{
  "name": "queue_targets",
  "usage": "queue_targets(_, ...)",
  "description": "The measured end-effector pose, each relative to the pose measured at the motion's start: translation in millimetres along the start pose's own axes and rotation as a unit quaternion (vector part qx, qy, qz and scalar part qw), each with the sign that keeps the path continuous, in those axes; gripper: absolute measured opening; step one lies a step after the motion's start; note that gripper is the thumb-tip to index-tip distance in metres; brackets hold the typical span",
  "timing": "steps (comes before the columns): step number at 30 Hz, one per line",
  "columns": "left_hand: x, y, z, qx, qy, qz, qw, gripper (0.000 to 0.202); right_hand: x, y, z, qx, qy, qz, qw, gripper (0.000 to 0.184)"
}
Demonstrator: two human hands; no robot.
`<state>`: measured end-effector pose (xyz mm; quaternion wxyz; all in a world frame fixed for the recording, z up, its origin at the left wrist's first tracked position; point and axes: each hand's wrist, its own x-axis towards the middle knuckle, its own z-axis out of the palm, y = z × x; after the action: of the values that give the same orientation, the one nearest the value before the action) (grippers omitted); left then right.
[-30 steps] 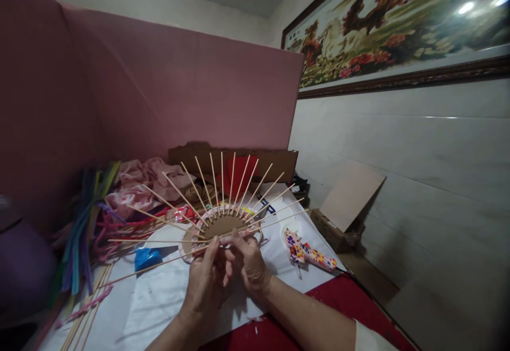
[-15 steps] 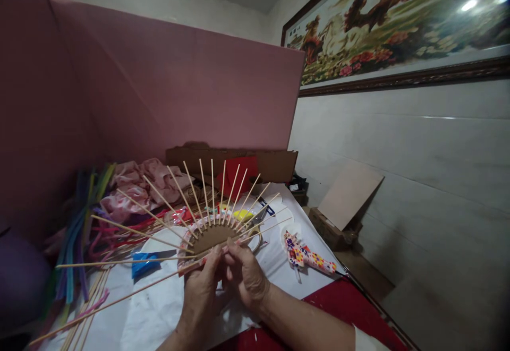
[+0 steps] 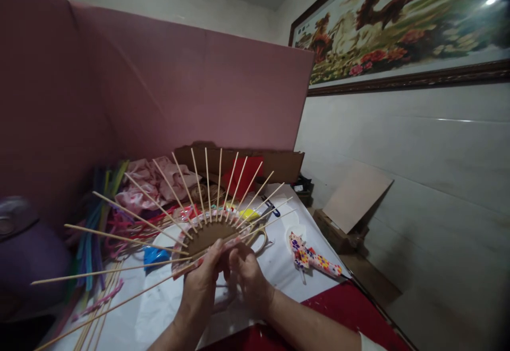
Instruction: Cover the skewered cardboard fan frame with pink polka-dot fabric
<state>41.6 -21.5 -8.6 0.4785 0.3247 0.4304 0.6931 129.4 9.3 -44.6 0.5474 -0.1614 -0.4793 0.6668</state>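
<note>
A half-round brown cardboard piece [image 3: 210, 240] with a pink patterned rim faces me, tilted above the table. Many thin wooden sticks fan outward from its curved edge, and one long stick runs along its straight lower edge to the left. My left hand [image 3: 202, 282] grips that lower edge, its thumb lying on the front and the other fingers hidden behind. Close beside it, my right hand [image 3: 251, 279] has curled fingers at the right part of the same edge; its fingertips are partly hidden. A blue packet [image 3: 156, 256] lies behind the sticks on the left.
On the right, a flower-patterned glue gun [image 3: 313, 255] rests by a white dish. Scissors [image 3: 261, 239] lie behind my right hand. Loose sticks [image 3: 98, 303], coloured pipe cleaners [image 3: 90, 245] and pink cloth [image 3: 145, 181] cover the left side. Cardboard [image 3: 279, 166] stands at the back.
The fan of sticks has turned slightly, its left sticks now reaching lower and farther left. My right hand has shifted slightly along the lower edge. The view has swung a little left.
</note>
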Motion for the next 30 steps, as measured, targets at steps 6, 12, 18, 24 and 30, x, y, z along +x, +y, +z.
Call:
queue_targets(6,1,1,-14.1,0.008,-0.033,-0.012,0.999,0.028,-4,5,-5,-0.067,-0.004,0.003,0.998,0.036)
queue_targets(12,0,2,-11.7,0.002,-0.03,-0.012,0.999,0.027,-4,-2,1,-0.083,-0.027,-0.019,0.996,0.035)
queue_targets(18,1,-3,-12.9,-0.008,-0.057,-0.028,0.998,0.029,-7,5,1,0.003,0.008,0.012,1.0,0.028)
queue_targets(24,2,-22,-15.6,-0.004,-0.041,-0.06,0.997,0.032,-9,13,-3,0.064,0.062,0.065,0.994,0.021)
queue_targets(30,1,-23,-14.4,-0.011,-0.039,-0.04,0.998,0.031,-9,12,0,0.079,0.096,0.09,0.988,0.018)
